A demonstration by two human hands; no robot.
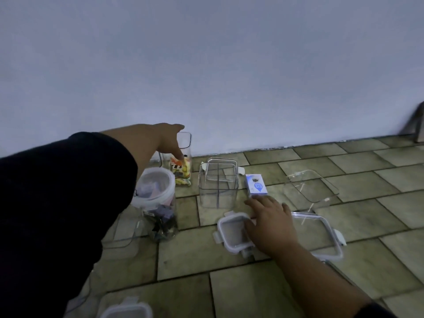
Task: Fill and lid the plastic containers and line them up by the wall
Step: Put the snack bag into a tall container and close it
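The packet (181,173) has dark characters on an orange and yellow print, too blurred to read. The box (255,185) is white and blue with a blue drop-shaped logo; its writing is too small to read.

The landmark is the empty square tub (218,187), upright on the floor (252,294). Just left of it and nearer the wall (229,76) stands a tall tub (187,143), lidless, with the packet upright inside. The left hand (160,143), in a dark sleeve, reaches over that tall tub: the thumb juts past its rim and one finger points down onto the packet's top. The other fingers are hidden, so I cannot tell whether it pinches the packet or only touches it.

In front of the square tub lies a small lid (231,230). The right hand (268,221) lies flat on it with fingers spread and loose, gripping nothing, the fingertips at the near end of the box, which sits just right of the square tub.

Further right of the tub a flat clear tray (309,187) lies open, with a big lid (321,237) in front of it. Left of the tub, a jar (165,198) with a white rim holds dark pieces.

The floor is grey-green tile meeting a plain pale wall, in dim light.
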